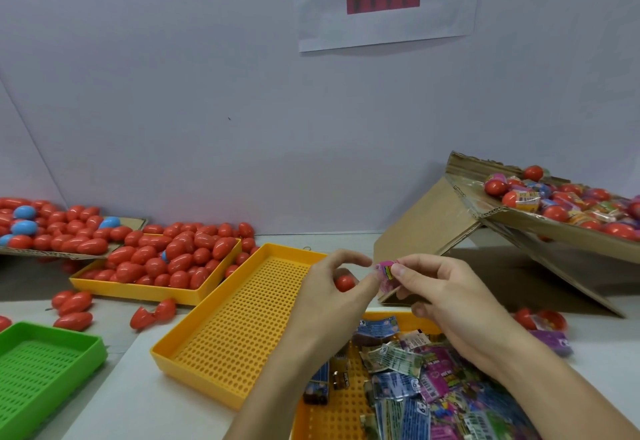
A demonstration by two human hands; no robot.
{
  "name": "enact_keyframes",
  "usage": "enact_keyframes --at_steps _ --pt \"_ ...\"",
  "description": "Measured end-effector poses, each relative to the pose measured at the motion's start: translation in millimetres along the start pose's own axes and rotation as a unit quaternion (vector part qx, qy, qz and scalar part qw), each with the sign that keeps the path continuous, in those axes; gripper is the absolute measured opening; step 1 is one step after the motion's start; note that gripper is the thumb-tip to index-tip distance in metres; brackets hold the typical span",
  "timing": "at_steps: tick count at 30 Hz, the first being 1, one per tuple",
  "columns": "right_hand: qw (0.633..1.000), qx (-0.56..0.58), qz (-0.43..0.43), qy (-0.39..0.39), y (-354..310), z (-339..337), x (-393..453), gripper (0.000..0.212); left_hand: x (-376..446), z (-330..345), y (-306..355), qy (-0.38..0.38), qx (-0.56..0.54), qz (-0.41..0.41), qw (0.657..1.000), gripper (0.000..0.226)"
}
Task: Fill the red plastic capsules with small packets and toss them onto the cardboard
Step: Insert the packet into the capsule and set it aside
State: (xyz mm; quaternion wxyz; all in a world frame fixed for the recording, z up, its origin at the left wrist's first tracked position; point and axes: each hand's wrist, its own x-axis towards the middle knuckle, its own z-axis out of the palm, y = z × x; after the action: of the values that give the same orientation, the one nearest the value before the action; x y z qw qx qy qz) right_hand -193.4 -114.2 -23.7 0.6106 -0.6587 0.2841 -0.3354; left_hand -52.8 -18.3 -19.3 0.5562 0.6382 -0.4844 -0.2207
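Observation:
My left hand (329, 287) curls around a red capsule (344, 282) held in its palm, and its thumb and fingers also touch a small pink packet (387, 272). My right hand (446, 297) pinches that same pink packet from the right. Both hands hover over the near end of an empty yellow perforated tray (221, 342). Below my right wrist, a second yellow tray (332, 415) holds several loose colourful packets (433, 391). At the right, a tilted cardboard sheet (554, 228) carries several filled red capsules and packets.
A yellow tray (145, 289) heaped with empty red capsules sits at the left, with more on a flat cardboard (135, 223) behind it. Loose capsules (74, 302) lie on the table. A green tray (45, 367) occupies the near left corner. A folded cardboard prop (426, 224) stands beside my hands.

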Motion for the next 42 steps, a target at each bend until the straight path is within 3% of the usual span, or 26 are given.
enact_keyframes --at_steps 2,5,14,29,38,42 --pt "0.999 -0.005 -0.004 0.047 1.1 -0.2 1.6 0.012 0.2 -0.9 -0.2 -0.042 -0.027 -0.069 0.996 0.020" --pt "0.996 -0.028 -0.022 0.083 2.1 -1.4 3.4 0.010 0.9 1.3 -0.6 -0.049 -0.014 -0.108 0.993 0.010" --pt "0.993 -0.065 -0.055 0.084 3.9 0.1 3.4 0.010 2.1 -0.1 0.0 0.029 0.015 -0.022 0.999 0.026" --pt "0.989 -0.053 -0.109 0.078 3.2 3.5 1.5 0.010 2.1 1.6 2.6 0.021 -0.027 -0.004 0.999 0.034" --pt "0.988 -0.038 -0.126 0.078 4.3 5.7 0.7 0.018 2.1 1.3 1.3 0.013 -0.047 -0.012 0.999 0.031" --pt "0.988 -0.031 -0.123 0.089 1.4 6.1 0.1 0.034 1.7 0.9 1.4 0.010 -0.049 -0.009 0.999 0.031"
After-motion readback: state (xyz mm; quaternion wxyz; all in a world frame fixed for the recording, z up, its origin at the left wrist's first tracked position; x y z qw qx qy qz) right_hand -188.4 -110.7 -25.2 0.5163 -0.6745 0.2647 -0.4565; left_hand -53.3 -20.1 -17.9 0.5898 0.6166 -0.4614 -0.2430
